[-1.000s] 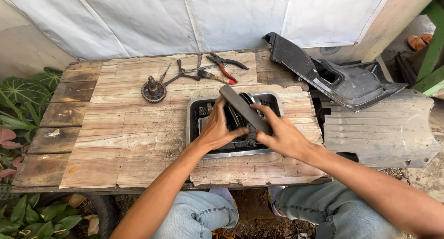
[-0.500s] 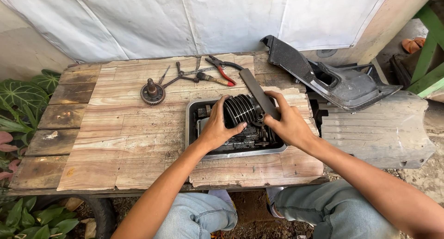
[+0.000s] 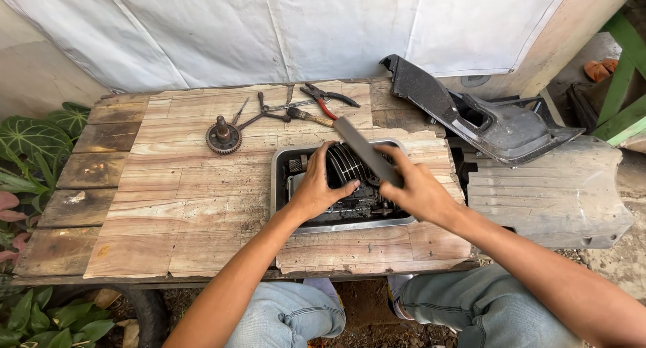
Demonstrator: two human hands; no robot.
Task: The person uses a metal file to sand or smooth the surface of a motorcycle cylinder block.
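In the metal tray point(image 3: 282, 161) on the wooden bench point(image 3: 168, 200), the left hand point(image 3: 316, 186) grips the dirty finned engine cylinder point(image 3: 346, 169), while the right hand point(image 3: 417, 193) holds a flat file point(image 3: 367, 149) across its top, likely scraping it clean.

Pale, striped wood grain runs across the table point(image 3: 195, 186), its left planks darker brown and weathered. The metal tray point(image 3: 282, 161) shows a dull silver rim around a black, greasy inside, and the finned part point(image 3: 344, 165) in it is black with thin light bands. The flat blade point(image 3: 367, 149) is plain grey. Rusty brown covers the gear point(image 3: 223, 137); the pliers point(image 3: 328, 100) flash red grips. Dark grey plastic panel point(image 3: 511, 129) at the right, white sheeting point(image 3: 323, 25) behind, faded blue jeans point(image 3: 282, 314) below, green veined leaves point(image 3: 30, 136) at left.
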